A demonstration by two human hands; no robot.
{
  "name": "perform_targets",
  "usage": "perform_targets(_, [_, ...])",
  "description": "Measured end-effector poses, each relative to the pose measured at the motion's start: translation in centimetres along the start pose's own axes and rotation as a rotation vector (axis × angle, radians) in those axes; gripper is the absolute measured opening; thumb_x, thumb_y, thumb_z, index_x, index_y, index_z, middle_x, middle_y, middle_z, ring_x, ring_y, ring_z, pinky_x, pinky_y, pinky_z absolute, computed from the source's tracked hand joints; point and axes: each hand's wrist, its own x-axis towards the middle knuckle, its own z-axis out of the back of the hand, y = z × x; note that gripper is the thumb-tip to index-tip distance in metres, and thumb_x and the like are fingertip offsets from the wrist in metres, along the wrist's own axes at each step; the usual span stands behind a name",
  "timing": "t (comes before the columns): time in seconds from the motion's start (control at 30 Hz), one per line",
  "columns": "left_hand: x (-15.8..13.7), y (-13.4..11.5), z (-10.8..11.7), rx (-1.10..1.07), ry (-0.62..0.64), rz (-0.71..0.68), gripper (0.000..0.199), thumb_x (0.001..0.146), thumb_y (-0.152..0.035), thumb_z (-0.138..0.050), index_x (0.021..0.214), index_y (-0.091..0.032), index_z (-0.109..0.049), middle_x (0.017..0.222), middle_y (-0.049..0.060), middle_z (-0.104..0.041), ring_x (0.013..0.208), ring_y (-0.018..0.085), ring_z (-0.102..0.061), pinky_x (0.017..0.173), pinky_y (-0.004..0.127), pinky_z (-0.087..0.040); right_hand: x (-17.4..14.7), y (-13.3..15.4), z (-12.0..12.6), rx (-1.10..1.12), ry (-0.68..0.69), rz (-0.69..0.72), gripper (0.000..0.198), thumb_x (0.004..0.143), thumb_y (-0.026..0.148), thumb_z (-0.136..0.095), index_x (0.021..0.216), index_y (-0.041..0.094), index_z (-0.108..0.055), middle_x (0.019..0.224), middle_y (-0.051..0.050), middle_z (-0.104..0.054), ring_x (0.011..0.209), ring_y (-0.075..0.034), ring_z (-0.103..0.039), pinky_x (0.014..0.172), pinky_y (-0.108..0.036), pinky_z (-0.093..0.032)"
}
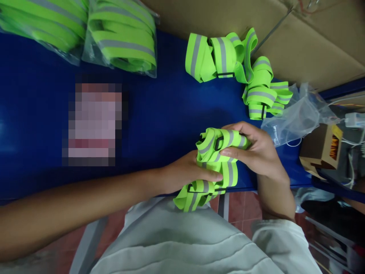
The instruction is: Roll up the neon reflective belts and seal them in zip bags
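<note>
Between my hands is a bunched neon-green reflective strap (215, 167) with grey stripes and black buckles. My left hand (191, 171) is closed around its lower left part, the thumb lying across the folds and the other fingers hidden beneath. From the right, my right hand (253, 148) pinches the upper folds between thumb and fingers. The strap's lower end hangs over the near edge of the blue table (159, 121). Beyond my hands lie two more bundles, one green strap bundle (219, 57) farther back and another strap bundle (261, 91) closer to my right hand.
Clear bags of green straps (122, 38) sit at the back left. A blurred-out rectangular item (92, 125) lies on the left. On the right are a crumpled clear plastic bag (299, 114), a small brown box (321, 148) and white cables. Large cardboard (313, 42) borders the back.
</note>
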Motion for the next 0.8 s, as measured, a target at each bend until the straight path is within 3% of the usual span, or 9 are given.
perform_targets(0.17, [-0.5,0.2,-0.3,-0.158,0.033,0.077,0.039,0.073,-0.028,-0.088,0.106,-0.017,-0.071,0.092,0.003,-0.074,0.077,0.017,-0.068,0.075,0.030,-0.058,-0.5,-0.1,-0.7,-0.116,-0.188,0.132,0.039,0.075,0.043,-0.093,0.103,0.027,-0.072,0.108,-0.003,-0.077,0.092,-0.023,-0.073,0.079,-0.036,-0.062])
perform_targets(0.37, [-0.4,0.3,-0.1,-0.227,0.062,0.109,0.039,0.072,-0.035,-0.091,0.100,-0.014,-0.073,0.089,0.004,-0.075,0.076,0.018,-0.070,0.072,0.030,-0.059,-1.0,0.1,-1.4,-0.229,-0.282,0.294,0.038,0.081,0.043,-0.088,0.113,0.031,-0.071,0.113,-0.005,-0.077,0.102,-0.029,-0.075,0.091,-0.046,-0.063])
perform_targets(0.53, [0.1,0.0,0.4,-0.231,0.002,-0.067,0.042,0.070,-0.024,-0.093,0.107,-0.018,-0.074,0.094,0.000,-0.076,0.083,0.015,-0.069,0.079,0.027,-0.056,-1.2,-1.0,-1.4,-0.381,-0.186,0.658,0.039,0.094,0.021,-0.072,0.131,0.033,-0.068,0.123,-0.005,-0.075,0.111,-0.027,-0.076,0.095,-0.044,-0.067])
perform_targets(0.63, [0.1,-0.7,0.3,-0.230,0.020,-0.162,0.043,0.068,-0.013,-0.092,0.106,-0.020,-0.074,0.099,-0.001,-0.077,0.090,0.015,-0.070,0.088,0.028,-0.055,-0.7,-2.1,-1.0,-0.478,-0.114,0.863,0.037,0.093,0.013,-0.069,0.127,0.030,-0.069,0.128,-0.004,-0.074,0.120,-0.027,-0.073,0.097,-0.045,-0.069])
perform_targets(0.8, [-0.1,-1.2,-0.1,-0.231,0.059,-0.168,0.044,0.067,-0.012,-0.093,0.104,-0.021,-0.073,0.099,-0.001,-0.076,0.091,0.016,-0.071,0.087,0.031,-0.057,0.3,-2.8,-0.9,-0.626,-0.085,0.868,0.035,0.092,0.010,-0.070,0.114,0.037,-0.069,0.131,0.003,-0.074,0.124,-0.026,-0.072,0.100,-0.046,-0.068])
